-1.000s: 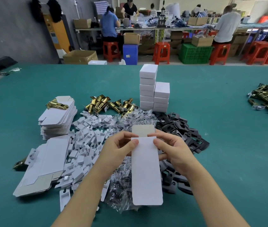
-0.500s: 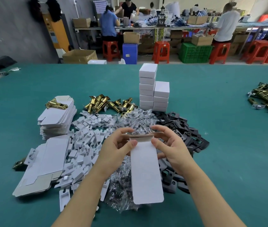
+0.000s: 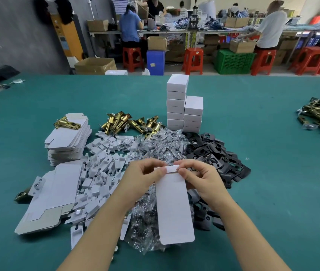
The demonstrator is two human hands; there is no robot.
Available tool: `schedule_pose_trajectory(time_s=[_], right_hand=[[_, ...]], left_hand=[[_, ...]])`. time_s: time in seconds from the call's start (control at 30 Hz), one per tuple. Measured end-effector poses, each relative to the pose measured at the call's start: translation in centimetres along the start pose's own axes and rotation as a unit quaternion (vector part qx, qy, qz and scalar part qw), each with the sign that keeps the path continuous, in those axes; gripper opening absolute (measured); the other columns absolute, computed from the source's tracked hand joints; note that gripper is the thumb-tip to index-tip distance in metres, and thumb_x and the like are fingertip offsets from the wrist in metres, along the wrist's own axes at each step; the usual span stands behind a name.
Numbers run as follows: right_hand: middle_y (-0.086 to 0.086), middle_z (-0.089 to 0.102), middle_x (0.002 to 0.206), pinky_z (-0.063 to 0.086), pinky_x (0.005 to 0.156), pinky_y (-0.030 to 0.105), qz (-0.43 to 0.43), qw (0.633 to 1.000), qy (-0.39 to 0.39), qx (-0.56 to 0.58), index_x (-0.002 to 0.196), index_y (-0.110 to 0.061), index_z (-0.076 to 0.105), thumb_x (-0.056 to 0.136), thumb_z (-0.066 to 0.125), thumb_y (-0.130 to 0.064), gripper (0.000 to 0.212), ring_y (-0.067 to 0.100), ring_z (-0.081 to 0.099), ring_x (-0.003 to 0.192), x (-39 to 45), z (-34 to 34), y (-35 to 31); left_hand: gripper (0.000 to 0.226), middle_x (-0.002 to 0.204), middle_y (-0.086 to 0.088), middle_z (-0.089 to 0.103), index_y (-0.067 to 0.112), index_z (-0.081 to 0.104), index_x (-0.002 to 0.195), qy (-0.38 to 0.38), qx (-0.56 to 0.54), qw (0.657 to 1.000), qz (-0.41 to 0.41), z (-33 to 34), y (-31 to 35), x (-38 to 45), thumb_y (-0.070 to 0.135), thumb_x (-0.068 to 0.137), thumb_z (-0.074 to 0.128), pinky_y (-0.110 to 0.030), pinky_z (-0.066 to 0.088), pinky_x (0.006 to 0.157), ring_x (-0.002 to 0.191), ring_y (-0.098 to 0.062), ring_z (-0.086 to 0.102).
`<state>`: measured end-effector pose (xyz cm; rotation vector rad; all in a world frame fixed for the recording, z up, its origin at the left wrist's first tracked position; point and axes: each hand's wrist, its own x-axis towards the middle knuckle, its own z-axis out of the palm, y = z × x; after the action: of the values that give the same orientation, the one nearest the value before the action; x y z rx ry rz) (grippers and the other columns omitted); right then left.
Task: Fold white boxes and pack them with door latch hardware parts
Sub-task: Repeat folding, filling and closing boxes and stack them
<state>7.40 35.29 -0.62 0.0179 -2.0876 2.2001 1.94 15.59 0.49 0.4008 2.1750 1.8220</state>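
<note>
Red stools (image 3: 192, 60), green crate (image 3: 233, 62)

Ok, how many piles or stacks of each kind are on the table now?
Box stacks: 2
Blank stacks: 2
Latch piles: 2
Plate piles: 1
Bag piles: 1
Insert piles: 1
Total: 9
</note>
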Motion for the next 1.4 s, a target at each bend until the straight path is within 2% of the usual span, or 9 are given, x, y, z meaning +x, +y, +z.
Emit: schedule_pose_trajectory(time_s=[0.1,0.2,0.37,0.5,0.73,1.0,1.13,1.3,1.4], right_hand=[[-0.012,0.073,0.118,0.061,0.064,0.03,0.005,1.0,0.006,0.027,0.092,-0.03,0.077,0.088,0.075,-0.023,0.009,0.018,0.074,0.081,-0.1,0.1,0.0],[-0.013,0.07,0.122,0.064,0.072,0.037,0.024,1.0,0.011,0.006,0.117,-0.046,0.064,0.088,0.076,-0.038,0.032,0.017,0.075,0.095,0.0,0.3,0.6],[-0.001,0.077,0.111,0.062,0.07,0.034,0.035,0.999,-0.029,-0.018,0.112,-0.047,0.064,0.083,0.074,-0.048,0.031,0.022,0.076,0.093,-0.3,0.6,0.5],[0.0,0.078,0.11,0.062,0.071,0.035,0.037,0.996,-0.065,-0.038,0.115,-0.041,0.068,0.09,0.073,-0.036,0.026,0.022,0.076,0.092,-0.5,0.7,0.1],[0.002,0.08,0.102,0.058,0.063,0.023,0.057,0.996,-0.065,0.013,0.109,-0.044,0.079,0.089,0.073,-0.026,0.027,0.014,0.076,0.08,-0.9,0.4,-0.8],[0.002,0.079,0.109,0.06,0.067,0.027,0.061,0.996,-0.07,0.014,0.118,-0.042,0.076,0.09,0.075,-0.031,0.03,0.015,0.076,0.086,-0.9,0.2,-0.5],[0.0,0.079,0.11,0.058,0.067,0.025,0.069,0.995,-0.077,0.014,0.12,-0.04,0.076,0.087,0.076,-0.039,0.032,0.014,0.076,0.087,-1.1,-0.1,-0.5],[0.0,0.079,0.109,0.058,0.069,0.024,0.071,0.994,-0.084,0.003,0.118,-0.043,0.076,0.081,0.077,-0.049,0.037,0.014,0.076,0.087,-0.9,-0.4,-0.3],[0.003,0.079,0.11,0.058,0.07,0.026,0.079,0.992,-0.094,0.007,0.12,-0.039,0.075,0.083,0.076,-0.045,0.037,0.016,0.076,0.088,-0.8,-0.6,-0.2]], left_hand=[[0.018,0.098,0.009,0.078,0.033,0.081,0.103,0.023,-0.011,1.0,0.008,0.3,0.1,-0.1,0.021,0.091,0.075,-0.029,0.059,0.081,0.093,-0.009,0.072],[0.019,0.098,0.01,0.078,0.033,0.081,0.104,0.065,-0.031,0.997,0.027,0.9,-0.1,-0.2,0.021,0.091,0.075,-0.033,0.059,0.084,0.095,-0.01,0.071],[0.021,0.101,0.008,0.075,0.038,0.079,0.105,0.032,-0.013,0.999,0.012,0.6,0.1,-0.3,0.022,0.094,0.071,-0.03,0.059,0.08,0.091,-0.014,0.068],[0.025,0.124,0.007,0.066,0.041,0.072,0.123,-0.058,0.05,0.997,-0.001,0.6,0.5,-0.4,0.039,0.103,0.056,-0.038,0.057,0.09,0.105,-0.016,0.066],[0.026,0.113,0.008,0.074,0.043,0.073,0.12,-0.04,0.021,0.998,-0.035,0.1,0.7,-0.6,0.039,0.105,0.051,-0.04,0.054,0.094,0.107,-0.024,0.066],[0.028,0.111,0.021,0.073,0.046,0.072,0.12,-0.044,0.018,0.998,-0.028,0.3,1.3,-0.7,0.035,0.106,0.051,-0.013,0.053,0.075,0.1,-0.011,0.066],[0.03,0.12,0.016,0.069,0.051,0.069,0.122,-0.053,0.056,0.997,-0.023,0.3,1.2,-0.6,0.036,0.107,0.047,-0.028,0.051,0.088,0.106,-0.012,0.063],[0.035,0.13,0.04,0.049,0.067,0.052,0.131,-0.104,0.113,0.988,-0.013,0.4,1.4,-1.0,0.054,0.107,0.03,-0.015,0.036,0.089,0.111,0.02,0.049],[0.04,0.142,0.034,0.042,0.073,0.043,0.133,-0.133,0.123,0.983,-0.012,0.2,1.4,-1.0,0.068,0.097,0.025,-0.014,0.03,0.096,0.127,0.014,0.039]])
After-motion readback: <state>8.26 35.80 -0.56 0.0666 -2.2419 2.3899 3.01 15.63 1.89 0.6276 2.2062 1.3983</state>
